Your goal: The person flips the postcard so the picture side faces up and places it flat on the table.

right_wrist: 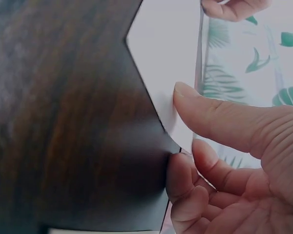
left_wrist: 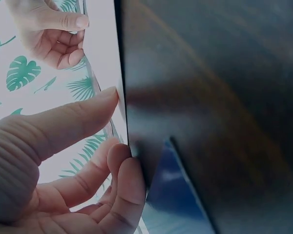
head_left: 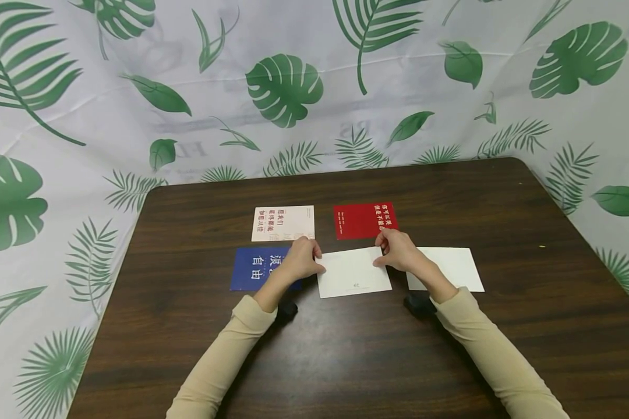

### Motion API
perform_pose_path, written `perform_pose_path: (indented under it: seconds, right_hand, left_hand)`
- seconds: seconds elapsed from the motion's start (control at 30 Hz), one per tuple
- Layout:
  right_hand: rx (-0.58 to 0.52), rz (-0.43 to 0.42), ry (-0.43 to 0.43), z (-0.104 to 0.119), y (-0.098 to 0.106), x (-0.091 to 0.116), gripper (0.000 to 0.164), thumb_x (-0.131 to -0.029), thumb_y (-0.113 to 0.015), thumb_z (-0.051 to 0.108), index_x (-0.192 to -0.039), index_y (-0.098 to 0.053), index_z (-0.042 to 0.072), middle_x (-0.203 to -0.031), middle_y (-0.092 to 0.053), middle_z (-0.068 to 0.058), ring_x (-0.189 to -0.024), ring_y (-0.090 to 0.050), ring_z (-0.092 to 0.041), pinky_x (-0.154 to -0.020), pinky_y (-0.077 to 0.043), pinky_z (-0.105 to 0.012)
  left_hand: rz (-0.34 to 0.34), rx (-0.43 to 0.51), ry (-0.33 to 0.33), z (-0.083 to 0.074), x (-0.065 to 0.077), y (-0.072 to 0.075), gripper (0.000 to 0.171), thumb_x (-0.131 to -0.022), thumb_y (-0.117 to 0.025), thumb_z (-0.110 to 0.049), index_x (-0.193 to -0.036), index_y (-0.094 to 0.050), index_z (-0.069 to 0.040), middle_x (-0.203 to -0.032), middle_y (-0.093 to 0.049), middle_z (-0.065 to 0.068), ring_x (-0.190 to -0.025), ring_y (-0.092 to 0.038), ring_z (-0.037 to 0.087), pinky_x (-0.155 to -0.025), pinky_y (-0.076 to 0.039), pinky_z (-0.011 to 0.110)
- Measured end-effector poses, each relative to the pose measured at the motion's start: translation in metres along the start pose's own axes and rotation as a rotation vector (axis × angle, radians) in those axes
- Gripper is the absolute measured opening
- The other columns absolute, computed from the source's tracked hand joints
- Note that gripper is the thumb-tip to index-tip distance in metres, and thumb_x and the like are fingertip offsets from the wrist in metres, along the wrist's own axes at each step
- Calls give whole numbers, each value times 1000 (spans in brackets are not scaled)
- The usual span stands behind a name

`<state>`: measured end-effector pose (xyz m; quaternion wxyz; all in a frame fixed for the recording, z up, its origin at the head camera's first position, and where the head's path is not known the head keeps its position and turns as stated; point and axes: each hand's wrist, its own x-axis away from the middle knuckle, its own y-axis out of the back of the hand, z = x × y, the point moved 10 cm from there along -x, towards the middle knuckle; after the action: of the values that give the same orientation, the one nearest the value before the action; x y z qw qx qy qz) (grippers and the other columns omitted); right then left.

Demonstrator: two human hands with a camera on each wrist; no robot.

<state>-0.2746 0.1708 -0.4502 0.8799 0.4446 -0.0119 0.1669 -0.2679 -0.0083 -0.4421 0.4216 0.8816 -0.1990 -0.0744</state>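
Note:
Between my two hands, a white card (head_left: 353, 273) with small faint print near its lower edge is held by its left and right sides. My left hand (head_left: 303, 260) pinches the left edge between thumb and fingers, partly covering a blue card (head_left: 248, 272) with white characters. The right side is pinched by my right hand (head_left: 398, 251), whose thumb (right_wrist: 210, 112) lies along the near face in the right wrist view. Both wrist views show the card (left_wrist: 102, 44) edge-on or slanted. Another white card (head_left: 453, 265) lies partly behind my right wrist.
Farther back on the dark wooden table (head_left: 346, 361) lie a pale pink card (head_left: 267, 224) with red characters and a red card (head_left: 356, 224) with white ones. A leaf-patterned white cloth (head_left: 204, 116) hangs behind the table. Dark devices are strapped at both wrists.

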Motion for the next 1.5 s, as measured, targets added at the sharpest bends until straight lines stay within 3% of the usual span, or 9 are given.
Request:
perform_pose_path:
  seconds: [0.3,0.57,0.7,1.0,1.17,1.3,1.5]
  right_hand:
    - [-35,3,-13,-2,-3,-1,39,-68,-82,5,-90,-50,2,-73,-50,-7,-64,-46,-19,-57,-41,-29]
    - [-62,37,-47,-8,-2,0,30,-72,-79,8,-90,-58,-1,-68,-50,-5,-61,-45,-17,-56,-39,-28]
    - [-105,26,-13,-8,0,4,23,-75,-77,8,-86,-59,-1,-68,-50,-4,-61,-45,-17,-57,-39,-29]
    - [-226,-6,53,-7,8,10,22,-81,-71,5,-96,-57,-3,-68,-51,-5,-58,-44,-17,-52,-39,-26]
    - [-299,-18,67,-4,18,14,16,-81,-71,4,-90,-59,-2,-73,-54,-7,-67,-47,-20,-54,-42,-25]
    - [-304,-49,113,3,27,17,9,-82,-71,8,-83,-65,0,-69,-56,-6,-65,-47,-21,-55,-42,-27]
    - [-335,-145,186,9,43,26,11,-82,-73,10,-90,-72,2,-78,-64,-9,-64,-52,-20,-56,-45,-25]
  left_hand:
    - [20,29,24,1,1,-1,37,-63,-81,-2,-92,-59,5,-75,-52,9,-72,-47,20,-66,-40,29]
    - [17,21,15,-1,3,1,37,-63,-80,-3,-92,-60,6,-77,-53,10,-76,-49,23,-68,-42,31]
    - [11,18,19,0,2,1,37,-63,-80,-4,-92,-60,6,-77,-54,10,-74,-49,22,-68,-42,31]
    - [-42,143,-1,4,6,8,29,-65,-80,-3,-84,-60,4,-59,-55,3,-54,-47,9,-58,-42,24]
    - [-115,231,-50,1,8,22,22,-68,-79,-2,-79,-61,4,-60,-56,4,-54,-47,8,-55,-41,22]
    - [-177,285,-122,-3,10,35,16,-71,-77,-1,-78,-64,5,-63,-58,6,-55,-49,8,-54,-42,20]
    - [-230,345,-233,-11,17,49,7,-76,-74,0,-80,-71,3,-67,-59,7,-59,-50,10,-56,-43,21]
